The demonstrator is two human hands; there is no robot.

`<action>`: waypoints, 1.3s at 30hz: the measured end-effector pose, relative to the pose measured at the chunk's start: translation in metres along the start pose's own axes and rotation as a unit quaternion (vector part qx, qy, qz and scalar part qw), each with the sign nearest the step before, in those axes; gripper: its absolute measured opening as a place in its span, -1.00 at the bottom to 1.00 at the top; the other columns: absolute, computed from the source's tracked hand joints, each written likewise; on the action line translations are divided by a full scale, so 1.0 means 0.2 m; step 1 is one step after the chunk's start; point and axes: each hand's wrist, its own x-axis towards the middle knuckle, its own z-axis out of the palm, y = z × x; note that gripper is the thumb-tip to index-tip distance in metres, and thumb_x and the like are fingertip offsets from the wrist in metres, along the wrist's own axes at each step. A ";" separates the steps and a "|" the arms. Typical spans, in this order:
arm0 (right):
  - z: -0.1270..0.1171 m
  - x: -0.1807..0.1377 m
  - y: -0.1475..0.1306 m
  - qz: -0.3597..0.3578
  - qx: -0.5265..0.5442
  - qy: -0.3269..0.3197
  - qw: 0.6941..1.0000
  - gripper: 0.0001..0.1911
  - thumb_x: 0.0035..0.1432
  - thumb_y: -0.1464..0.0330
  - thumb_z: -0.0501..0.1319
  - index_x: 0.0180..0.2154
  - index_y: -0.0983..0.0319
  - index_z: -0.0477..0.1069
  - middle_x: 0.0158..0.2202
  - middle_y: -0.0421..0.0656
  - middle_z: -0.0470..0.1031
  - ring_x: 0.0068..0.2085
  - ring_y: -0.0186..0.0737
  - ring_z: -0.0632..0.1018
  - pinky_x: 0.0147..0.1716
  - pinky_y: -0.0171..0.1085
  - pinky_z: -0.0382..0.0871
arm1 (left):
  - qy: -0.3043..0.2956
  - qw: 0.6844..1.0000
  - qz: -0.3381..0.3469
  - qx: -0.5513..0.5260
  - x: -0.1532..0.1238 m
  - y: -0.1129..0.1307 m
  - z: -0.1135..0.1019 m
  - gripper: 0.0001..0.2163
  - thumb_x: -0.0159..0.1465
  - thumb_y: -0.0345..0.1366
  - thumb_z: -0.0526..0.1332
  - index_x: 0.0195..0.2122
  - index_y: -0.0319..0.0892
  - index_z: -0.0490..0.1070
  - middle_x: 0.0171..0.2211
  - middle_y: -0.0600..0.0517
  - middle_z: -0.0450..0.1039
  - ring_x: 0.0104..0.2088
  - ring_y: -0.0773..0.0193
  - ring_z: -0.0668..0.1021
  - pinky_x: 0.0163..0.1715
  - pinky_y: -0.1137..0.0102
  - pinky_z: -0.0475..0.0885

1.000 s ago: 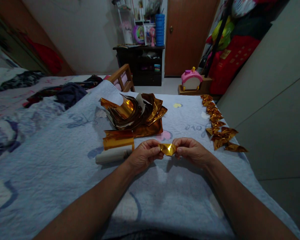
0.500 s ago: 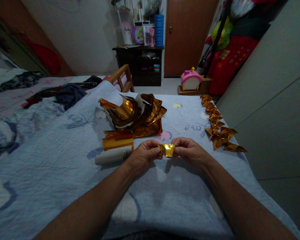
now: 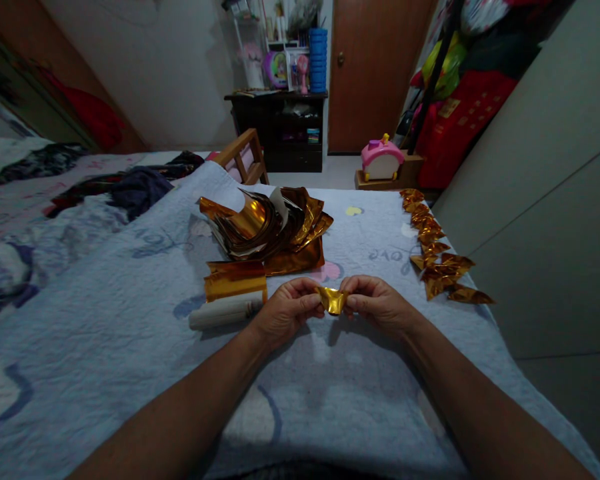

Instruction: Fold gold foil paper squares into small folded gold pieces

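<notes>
A small folded piece of gold foil paper (image 3: 333, 301), shaped like an ingot or boat, is held up between both hands, just above the bed cover. My left hand (image 3: 294, 307) pinches its left end between thumb and fingers. At its right end, my right hand (image 3: 375, 303) pinches it the same way. Beyond my left hand lies a curled stack of gold foil sheets (image 3: 260, 227), with a flat gold sheet (image 3: 235, 285) nearer to me. A grey-white roll (image 3: 225, 312) rests beside my left wrist. Several folded gold foil pieces (image 3: 443, 267) sit in a row at the right.
A pale blue patterned cover (image 3: 130, 360) spreads under everything. Dark clothes (image 3: 143, 190) are heaped at the left. A wooden chair back (image 3: 247, 157) rises behind the far edge, and a pink toy (image 3: 381, 160) stands beyond it. A pale panel (image 3: 555, 220) borders the right side.
The folded foil piece has shifted slightly left, and its outline looks rounder and a little narrower. My right hand has come slightly closer to my left.
</notes>
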 end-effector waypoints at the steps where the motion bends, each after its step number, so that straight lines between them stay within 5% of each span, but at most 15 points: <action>1: 0.00 0.00 0.00 0.000 -0.002 0.000 1.000 -0.77 0.05 0.22 0.48 -0.36 0.21 0.55 -0.36 -0.21 0.55 -0.41 -0.35 0.45 -0.41 -0.30 0.35 | 0.000 1.000 0.001 0.000 0.00 0.00 0.00 -0.69 -0.06 -0.32 0.58 -0.35 -0.25 0.54 -0.44 0.05 0.59 -0.49 0.37 0.58 -0.45 0.52 0.48; 39: -0.02 0.00 0.00 0.009 -0.015 0.050 0.999 -0.75 0.01 0.25 0.50 -0.32 0.21 0.54 -0.39 -0.23 0.52 -0.43 -0.37 0.44 -0.42 -0.33 0.31 | 0.016 0.998 0.036 0.043 0.00 0.00 0.01 -0.72 0.07 -0.22 0.53 -0.28 -0.23 0.55 -0.46 0.05 0.56 -0.47 0.40 0.55 -0.40 0.52 0.47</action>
